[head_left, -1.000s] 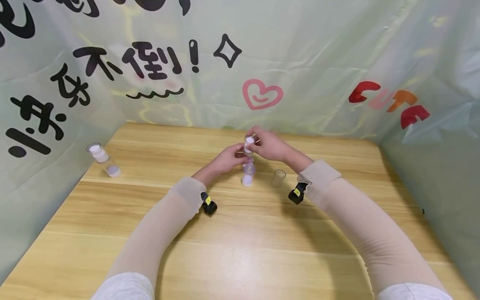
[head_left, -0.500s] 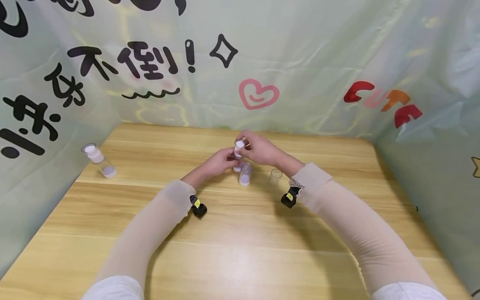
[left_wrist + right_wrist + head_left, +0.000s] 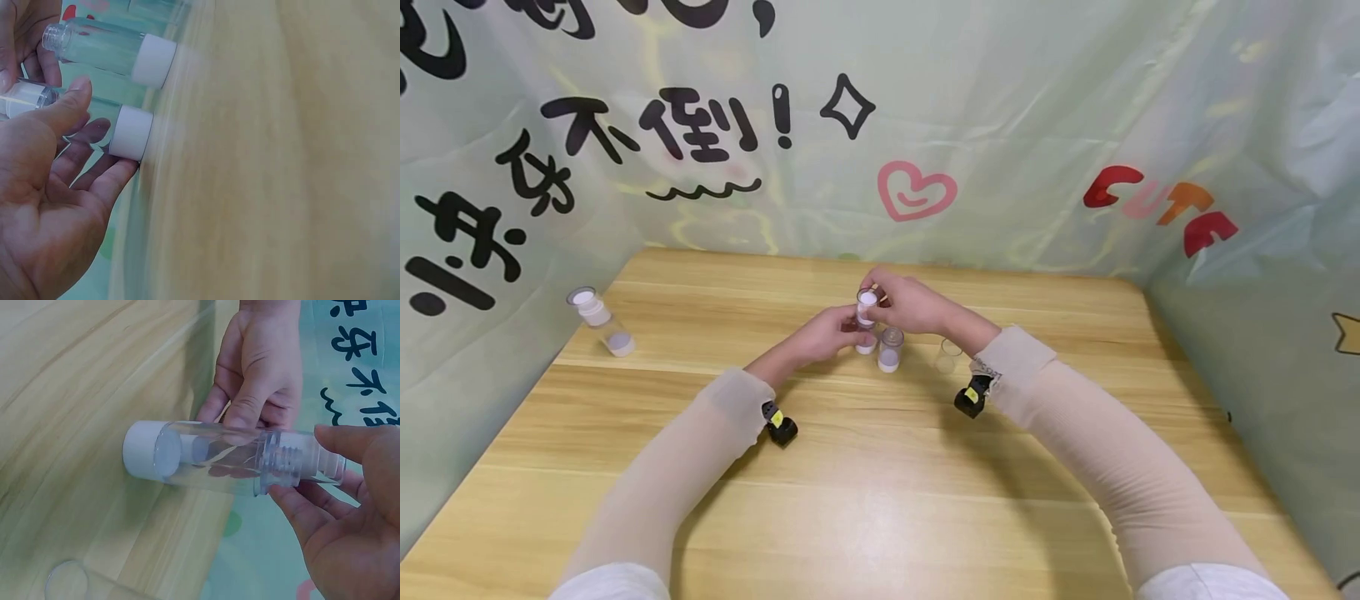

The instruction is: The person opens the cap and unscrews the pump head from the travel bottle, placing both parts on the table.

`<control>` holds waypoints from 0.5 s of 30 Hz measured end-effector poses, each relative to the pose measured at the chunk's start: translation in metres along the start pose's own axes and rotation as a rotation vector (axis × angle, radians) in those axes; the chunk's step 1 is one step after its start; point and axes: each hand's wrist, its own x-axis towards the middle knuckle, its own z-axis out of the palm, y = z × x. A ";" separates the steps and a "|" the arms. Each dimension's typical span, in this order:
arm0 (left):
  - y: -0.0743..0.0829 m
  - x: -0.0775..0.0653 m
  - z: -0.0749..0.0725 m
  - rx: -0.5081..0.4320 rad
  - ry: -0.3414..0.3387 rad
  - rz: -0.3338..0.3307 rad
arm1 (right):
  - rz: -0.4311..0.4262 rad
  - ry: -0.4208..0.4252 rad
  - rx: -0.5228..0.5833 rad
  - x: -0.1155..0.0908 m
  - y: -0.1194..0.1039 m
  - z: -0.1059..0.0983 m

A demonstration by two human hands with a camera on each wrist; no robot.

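Observation:
My left hand (image 3: 820, 335) holds a clear bottle with a white base (image 3: 131, 133) upright, fingers and thumb around its lower body. At its top, my right hand (image 3: 917, 305) pinches a white pump top (image 3: 867, 312) that has a clear sleeve around it. Whether the pump top is seated on the neck cannot be told. Just right of the held bottle stands a second clear bottle (image 3: 891, 350); its threaded neck is bare in the left wrist view. In the right wrist view this bottle partly hides the held one.
A clear cap (image 3: 948, 357) stands on the wooden table (image 3: 880, 483) beneath the right wrist. Far left stands another bottle (image 3: 601, 323) with a white pump top fitted. Printed fabric (image 3: 1000, 108) walls off the back and sides.
Both hands have shifted left and slightly nearer with the held bottle and pump top. The held bottle now appears left of the standing bottle, rather than behind it.

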 end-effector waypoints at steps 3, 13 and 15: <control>0.001 -0.004 0.000 -0.007 -0.005 0.008 | -0.003 -0.022 -0.006 0.000 -0.003 0.000; 0.001 -0.020 -0.003 -0.011 -0.031 -0.006 | -0.016 -0.041 -0.059 -0.003 -0.014 0.007; 0.001 -0.022 -0.003 -0.015 -0.039 -0.009 | -0.017 -0.041 -0.074 -0.004 -0.015 0.008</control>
